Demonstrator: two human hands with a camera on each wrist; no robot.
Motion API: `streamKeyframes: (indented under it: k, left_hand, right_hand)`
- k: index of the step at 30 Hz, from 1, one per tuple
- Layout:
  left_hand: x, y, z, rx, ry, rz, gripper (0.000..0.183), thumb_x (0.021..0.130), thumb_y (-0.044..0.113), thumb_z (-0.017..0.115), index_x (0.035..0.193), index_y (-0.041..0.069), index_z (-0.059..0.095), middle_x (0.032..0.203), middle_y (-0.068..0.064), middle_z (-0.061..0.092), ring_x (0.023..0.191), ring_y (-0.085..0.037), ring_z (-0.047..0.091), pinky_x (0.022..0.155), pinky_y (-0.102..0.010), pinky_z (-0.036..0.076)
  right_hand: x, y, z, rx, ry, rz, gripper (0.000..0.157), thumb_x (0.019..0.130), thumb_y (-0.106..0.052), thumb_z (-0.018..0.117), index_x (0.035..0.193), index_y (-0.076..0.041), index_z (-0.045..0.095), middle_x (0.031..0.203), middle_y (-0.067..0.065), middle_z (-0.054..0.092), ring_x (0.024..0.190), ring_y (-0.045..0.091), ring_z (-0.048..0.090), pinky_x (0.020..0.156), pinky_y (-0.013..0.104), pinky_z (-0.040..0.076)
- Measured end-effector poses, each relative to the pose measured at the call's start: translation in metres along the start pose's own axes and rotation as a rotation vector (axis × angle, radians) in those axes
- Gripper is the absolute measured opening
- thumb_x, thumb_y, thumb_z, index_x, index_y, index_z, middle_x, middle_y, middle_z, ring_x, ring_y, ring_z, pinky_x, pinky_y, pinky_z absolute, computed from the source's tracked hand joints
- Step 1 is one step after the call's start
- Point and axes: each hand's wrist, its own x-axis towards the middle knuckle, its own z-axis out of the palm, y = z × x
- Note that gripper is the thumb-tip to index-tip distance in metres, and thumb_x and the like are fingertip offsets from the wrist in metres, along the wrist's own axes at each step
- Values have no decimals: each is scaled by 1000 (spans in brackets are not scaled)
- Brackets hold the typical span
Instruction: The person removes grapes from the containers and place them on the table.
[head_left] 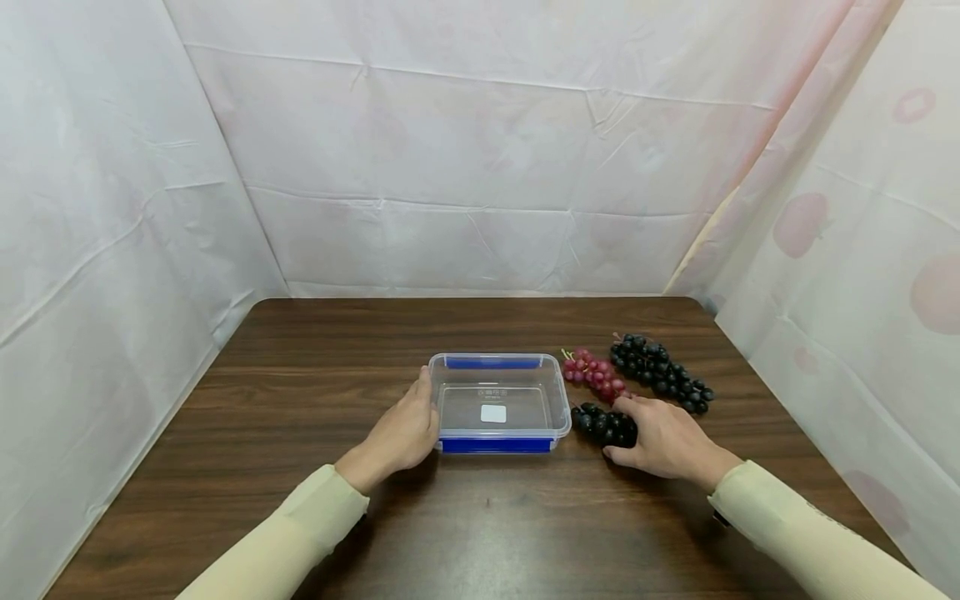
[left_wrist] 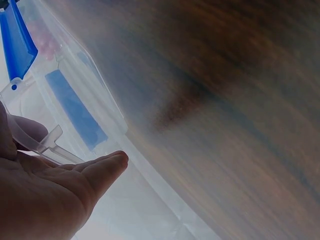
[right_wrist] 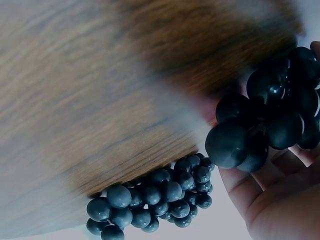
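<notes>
A clear lidless box (head_left: pixel 495 446) with blue clips stands in the middle of the table. Against its left side rests my left hand (head_left: pixel 405 425), with fairly straight fingers; the left wrist view shows this hand (left_wrist: pixel 65 187) beside a clear side flap (left_wrist: pixel 50 142). To the right of the box, my right hand (head_left: pixel 667 437) grips a small bunch of black grapes (head_left: pixel 600 425), thumb and fingers on either side. The right wrist view shows these dark grapes (right_wrist: pixel 270 115) close up, held by the hand (right_wrist: pixel 285 200).
Behind the right hand lies a bunch of red grapes (head_left: pixel 592 372), close to the box. A longer bunch of black grapes (head_left: pixel 660 371) lies farther right. White sheeting (head_left: pixel 465 167) surrounds the brown wooden table (head_left: pixel 322 350) at the back and sides.
</notes>
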Motion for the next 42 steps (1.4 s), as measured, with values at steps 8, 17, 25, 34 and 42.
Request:
streamKeyframes:
  k: [8,17,25,34,42]
  left_hand:
    - [0,-1,-1,4,5,4,68,105,16,36,159,-12,6,163,-31,22,149,-40,29,120,-52,29]
    - [1,-3,1,2,31,-9,68,105,16,40,159,-11,9,162,-31,26,148,-40,32,120,-52,31]
    - [0,-4,0,-2,47,-3,69,105,17,42,159,-11,12,162,-30,27,148,-39,33,119,-52,31]
    - [-2,-6,-2,-17,56,15,69,108,22,42,159,-11,11,163,-30,25,149,-38,31,121,-51,29]
    - [-5,-9,-4,-49,52,18,78,110,47,34,160,-9,12,164,-28,23,149,-40,31,121,-53,28]
  right_hand:
    - [0,1,0,0,63,-10,53,76,-51,84,113,-15,71,105,3,74,82,16,67,67,41,58]
    - [0,0,-2,4,137,-26,52,79,-53,82,112,-14,72,100,0,72,79,13,64,66,39,56]
    - [0,0,-5,26,193,-31,50,81,-51,81,113,-14,74,98,0,70,77,13,64,65,38,55]
    - [1,2,-8,38,223,-54,52,85,-53,77,116,-12,74,104,4,71,71,13,60,60,35,52]
    - [1,4,-10,39,254,-37,48,90,-49,73,120,-10,72,113,8,70,88,27,68,73,49,57]
